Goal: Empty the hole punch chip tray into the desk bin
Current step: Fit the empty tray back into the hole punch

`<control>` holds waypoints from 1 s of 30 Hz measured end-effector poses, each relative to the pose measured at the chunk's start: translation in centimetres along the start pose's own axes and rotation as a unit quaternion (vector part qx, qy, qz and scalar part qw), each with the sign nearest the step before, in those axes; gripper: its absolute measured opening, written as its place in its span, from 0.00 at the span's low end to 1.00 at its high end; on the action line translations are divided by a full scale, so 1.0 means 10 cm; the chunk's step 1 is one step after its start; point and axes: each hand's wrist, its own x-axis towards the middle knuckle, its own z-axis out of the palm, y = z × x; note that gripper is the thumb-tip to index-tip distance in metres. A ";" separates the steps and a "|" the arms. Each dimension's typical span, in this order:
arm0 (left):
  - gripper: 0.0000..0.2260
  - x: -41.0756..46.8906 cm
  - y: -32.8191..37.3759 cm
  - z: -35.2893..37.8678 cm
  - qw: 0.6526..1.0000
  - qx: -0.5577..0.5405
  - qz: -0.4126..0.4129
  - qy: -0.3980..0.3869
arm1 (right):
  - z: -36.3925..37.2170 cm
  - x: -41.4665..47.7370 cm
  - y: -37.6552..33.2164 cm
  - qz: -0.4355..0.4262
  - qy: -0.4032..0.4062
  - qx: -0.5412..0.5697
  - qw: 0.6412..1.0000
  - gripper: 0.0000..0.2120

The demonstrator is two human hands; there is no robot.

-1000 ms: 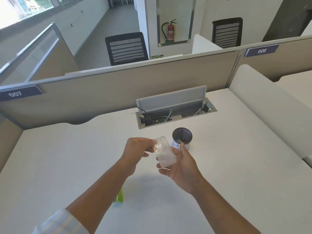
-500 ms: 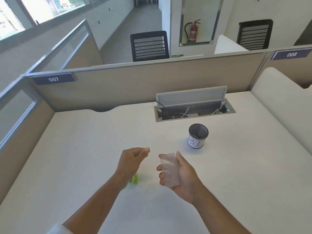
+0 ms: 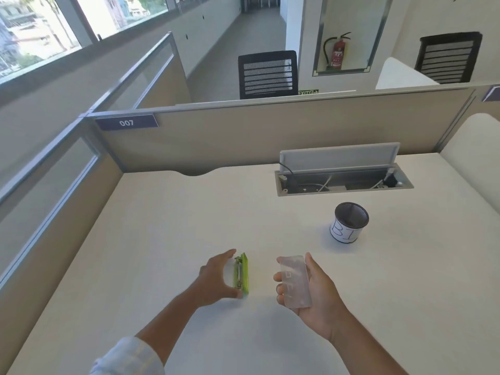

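Note:
My right hand [image 3: 318, 290] holds the clear plastic chip tray [image 3: 295, 281] above the desk, fingers wrapped round its long sides. The green hole punch [image 3: 241, 274] lies on its side on the white desk [image 3: 162, 226], left of the tray. My left hand [image 3: 216, 277] is spread beside the punch, thumb tip and fingertips at its ends; I cannot tell whether it grips it. The desk bin [image 3: 349, 222], a small dark mesh cup with a white paper label, stands upright to the far right of both hands.
An open cable box [image 3: 343, 180] with a raised grey lid is set into the desk behind the bin. Beige partitions [image 3: 243, 136] close the desk at the back and left. A white padded divider [image 3: 476, 158] borders the right side.
My left hand has let go of the tray and moved down left to the green punch. My right hand with the tray has drawn back from the bin.

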 end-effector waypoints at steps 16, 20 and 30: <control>0.45 0.04 0.08 0.09 0.993 0.000 0.080 0.082 | -0.12 0.02 0.05 -0.003 0.015 0.002 1.000 0.30; 0.42 -0.14 0.40 -0.05 0.986 0.026 0.125 0.110 | -0.10 0.03 0.03 0.001 0.012 0.007 1.000 0.30; 0.37 -0.78 1.30 -0.06 0.923 0.226 0.250 0.187 | -0.01 0.09 0.02 -0.009 -0.013 0.004 1.000 0.31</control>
